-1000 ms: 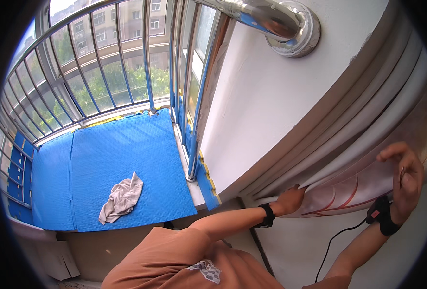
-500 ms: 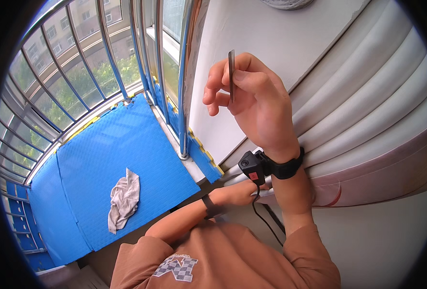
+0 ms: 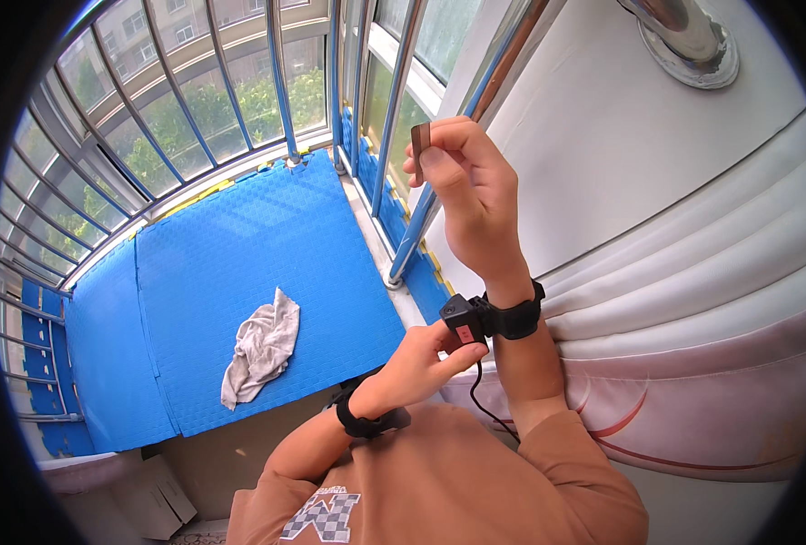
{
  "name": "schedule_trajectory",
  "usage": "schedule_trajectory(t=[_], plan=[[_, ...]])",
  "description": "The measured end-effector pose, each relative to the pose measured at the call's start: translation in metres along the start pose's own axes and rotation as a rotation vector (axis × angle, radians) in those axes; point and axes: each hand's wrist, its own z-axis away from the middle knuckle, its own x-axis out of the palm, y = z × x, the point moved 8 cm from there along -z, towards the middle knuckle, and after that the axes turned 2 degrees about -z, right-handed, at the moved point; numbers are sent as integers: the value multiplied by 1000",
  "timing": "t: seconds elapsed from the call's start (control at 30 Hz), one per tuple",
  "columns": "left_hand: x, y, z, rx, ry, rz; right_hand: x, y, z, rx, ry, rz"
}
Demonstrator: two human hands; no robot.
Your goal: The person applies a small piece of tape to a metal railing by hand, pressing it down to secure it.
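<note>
Raised in front of the white panel, my right hand [image 3: 474,186] pinches a thin, flat, dark brownish strip [image 3: 421,150] between thumb and fingers. What kind of thing the strip is I cannot make out. A small black camera [image 3: 463,318] with a red label is strapped to my right wrist by a black band [image 3: 514,318]. My left hand [image 3: 418,363] has closed around this camera, thumb at its lower edge and fingers partly hidden behind it. A black cable runs down from the camera toward my shirt. Another black band [image 3: 357,420] circles my left wrist.
A crumpled pale cloth [image 3: 263,350] lies on blue foam mats [image 3: 230,241] at the left. Metal railing bars [image 3: 171,86] stand before the windows. On the right hang gathered white and pinkish curtains [image 3: 675,336]. A metal post base [image 3: 693,50] sits at the upper right.
My left hand has come up from below to the wrist camera and taken hold of it. The strip has turned to show its flat face. The view has shifted, moving the mats rightward.
</note>
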Motion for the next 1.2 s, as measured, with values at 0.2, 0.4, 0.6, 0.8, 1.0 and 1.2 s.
schedule_trajectory(t=[0.2, 0.4, 0.6, 0.8, 1.0, 1.2], plan=[[-15, -21, -18, -119, -60, -94, -30, 32, 10, 98, 212, -187], [-53, -5, -33, -17, 6, -138, -60, 66, 24, 123, 399, -427], [-131, 42, -47, 160, 366, -164, -63, 92, 27, 252, 453, -562], [-153, 53, -69, 279, 538, -167, -57, 76, 16, 198, 445, -510], [-130, 58, -102, 382, 524, -47, -57, 73, 7, 147, 456, -453], [-121, 70, -105, 506, 497, -111, -67, 75, 3, 190, 318, -324]])
